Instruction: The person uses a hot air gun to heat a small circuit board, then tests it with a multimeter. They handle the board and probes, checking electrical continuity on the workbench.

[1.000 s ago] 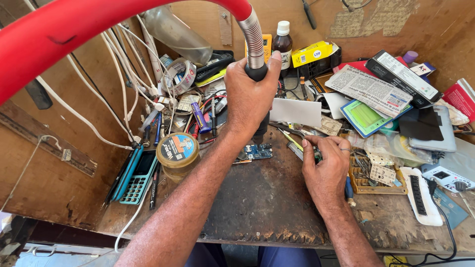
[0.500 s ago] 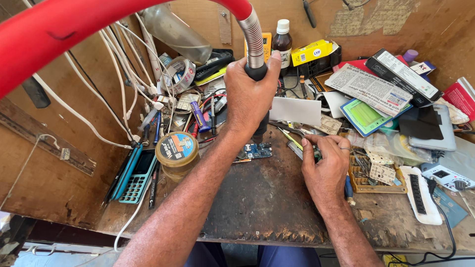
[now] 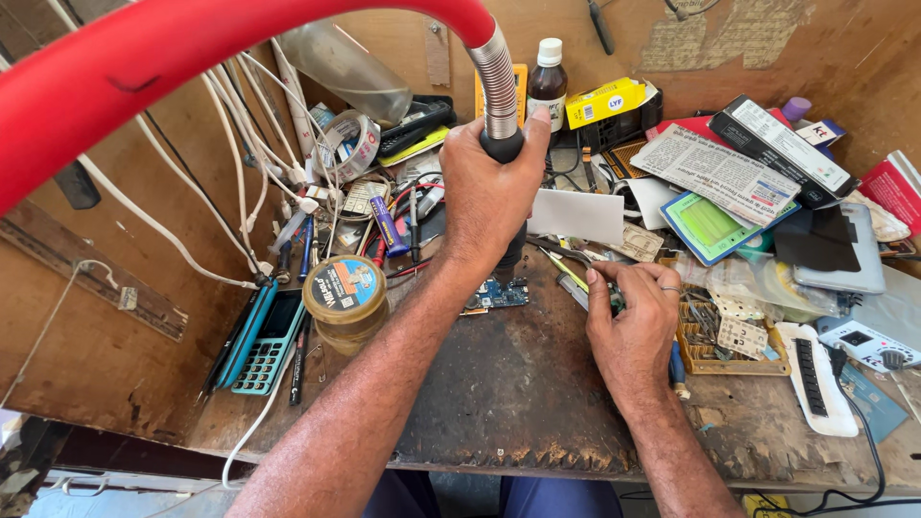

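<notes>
My left hand (image 3: 489, 192) is wrapped around the black handle (image 3: 502, 146) of a hot-air tool, held upright over a small blue circuit board (image 3: 501, 294) on the dark worn bench (image 3: 499, 403). A ribbed metal hose (image 3: 496, 82) rises from the handle into a thick red hose (image 3: 192, 67) that arcs across the top left. My right hand (image 3: 633, 321) rests on the bench just right of the board and pinches thin metal tweezers (image 3: 566, 273) that point toward it. The tool's nozzle is hidden behind my left hand.
A round tin (image 3: 345, 293) and a teal calculator (image 3: 273, 336) lie left of the board. White cables (image 3: 240, 173) and a tape roll (image 3: 350, 144) crowd the back left. A brown bottle (image 3: 547, 86), yellow box (image 3: 604, 101), papers, a parts tray (image 3: 715, 336) and a white power strip (image 3: 815, 374) fill the right.
</notes>
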